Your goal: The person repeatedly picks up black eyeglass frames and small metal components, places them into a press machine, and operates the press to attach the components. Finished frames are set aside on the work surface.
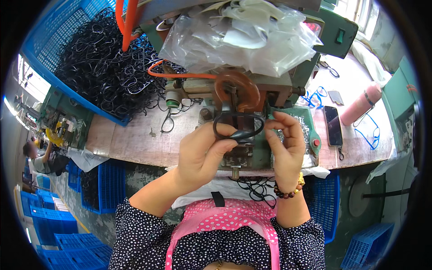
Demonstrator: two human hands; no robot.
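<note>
My left hand (202, 155) pinches a black plastic eyeglass frame (245, 135) between thumb and fingers. The frame is held up in front of the green bench machine (258, 155), its rims seen nearly end to end. Just beside its right edge is my right hand (288, 144), fingers bent and thumb a little apart from them. No object shows in that hand, though contact with the rim is hard to make out. Behind the frame, a translucent orange-brown ring-shaped part (236, 90) of the machine looks blurred.
A blue crate (42, 63) heaped with black frames (103, 63) stands at the left. Clear plastic bags (243, 38) cover the machine top. On the right lie a phone (332, 126), a pink bottle (362, 104) and blue glasses (371, 135). More black frames (256, 186) rest by my lap.
</note>
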